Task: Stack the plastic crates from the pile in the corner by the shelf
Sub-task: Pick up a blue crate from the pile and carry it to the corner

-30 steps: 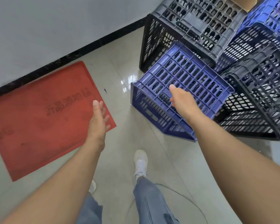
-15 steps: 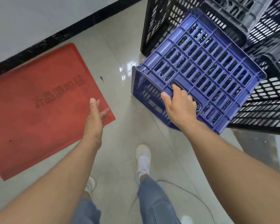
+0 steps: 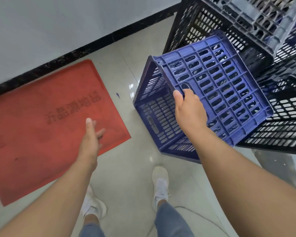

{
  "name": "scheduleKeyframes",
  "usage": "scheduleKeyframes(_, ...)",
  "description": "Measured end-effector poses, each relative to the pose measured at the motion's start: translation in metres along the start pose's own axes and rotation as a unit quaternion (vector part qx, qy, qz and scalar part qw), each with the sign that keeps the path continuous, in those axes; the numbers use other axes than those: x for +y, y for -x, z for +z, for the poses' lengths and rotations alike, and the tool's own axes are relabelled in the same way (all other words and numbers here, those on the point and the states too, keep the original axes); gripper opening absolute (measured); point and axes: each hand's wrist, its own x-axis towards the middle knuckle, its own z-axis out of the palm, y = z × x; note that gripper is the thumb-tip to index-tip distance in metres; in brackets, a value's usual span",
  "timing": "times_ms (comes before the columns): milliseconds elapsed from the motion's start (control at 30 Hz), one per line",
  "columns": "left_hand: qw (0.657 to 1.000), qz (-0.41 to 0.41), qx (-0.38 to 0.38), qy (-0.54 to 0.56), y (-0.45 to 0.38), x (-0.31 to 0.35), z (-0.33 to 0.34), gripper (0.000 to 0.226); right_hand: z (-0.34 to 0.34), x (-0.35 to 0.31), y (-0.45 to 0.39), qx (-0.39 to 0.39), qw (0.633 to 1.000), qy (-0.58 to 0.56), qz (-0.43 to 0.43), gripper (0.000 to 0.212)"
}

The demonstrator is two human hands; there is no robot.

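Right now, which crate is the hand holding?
The blue crate, tipped up in front; the right hand grips its slotted bottom. The black crates behind go untouched.

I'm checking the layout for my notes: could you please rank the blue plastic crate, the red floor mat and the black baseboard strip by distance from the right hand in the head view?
1. Blue plastic crate: gripped by the right hand.
2. Red floor mat: on the floor to the left, under the left hand.
3. Black baseboard strip: farthest, along the wall.
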Motion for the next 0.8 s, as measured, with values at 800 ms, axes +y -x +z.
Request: scheduleKeyframes(800,0.965,-0.262,-0.009,0.019,-0.094,-0.079,-0.141,0.053,0.023,-0.115,0.015,-0.07,0.982,-0.177,0.021,0.054)
